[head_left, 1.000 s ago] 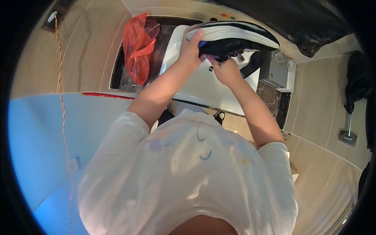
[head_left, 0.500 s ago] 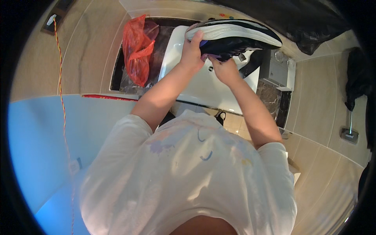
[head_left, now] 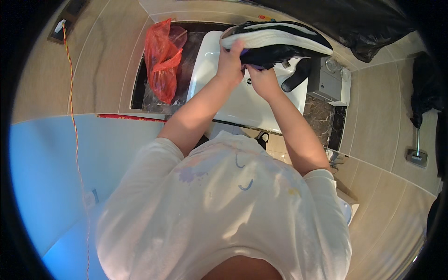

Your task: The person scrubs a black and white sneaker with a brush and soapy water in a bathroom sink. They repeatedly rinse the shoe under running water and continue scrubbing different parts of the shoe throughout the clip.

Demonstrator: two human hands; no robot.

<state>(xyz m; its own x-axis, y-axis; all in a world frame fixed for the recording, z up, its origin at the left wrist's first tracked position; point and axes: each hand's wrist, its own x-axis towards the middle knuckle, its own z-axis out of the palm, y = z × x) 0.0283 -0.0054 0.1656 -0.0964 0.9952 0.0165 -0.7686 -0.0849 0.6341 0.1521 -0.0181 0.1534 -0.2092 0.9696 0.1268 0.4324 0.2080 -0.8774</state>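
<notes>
A black sneaker [head_left: 266, 56] with a thick white sole hangs on its side over the white washbasin [head_left: 198, 65], toe toward the right. My left hand [head_left: 230, 60] is wrapped round its heel end, thumb on the sole's edge. Against the shoe's opening, where some purple lining shows, my right hand [head_left: 263, 81] grips from below; its fingertips are hidden by the shoe. A dark curved piece [head_left: 296, 77] with a rounded grey end shows beneath the toe, over the basin; I cannot tell what it is.
On the dark stone counter left of the basin lies a red plastic bag [head_left: 161, 65]. A grey box [head_left: 324, 81] stands at the right. Black plastic [head_left: 354, 28] hangs at the upper right. A twisted cord [head_left: 72, 102] runs down from the socket at left.
The sneaker has shifted slightly left and tilted a little, with both hands still on it. More of the dark curved piece now shows below the toe.
</notes>
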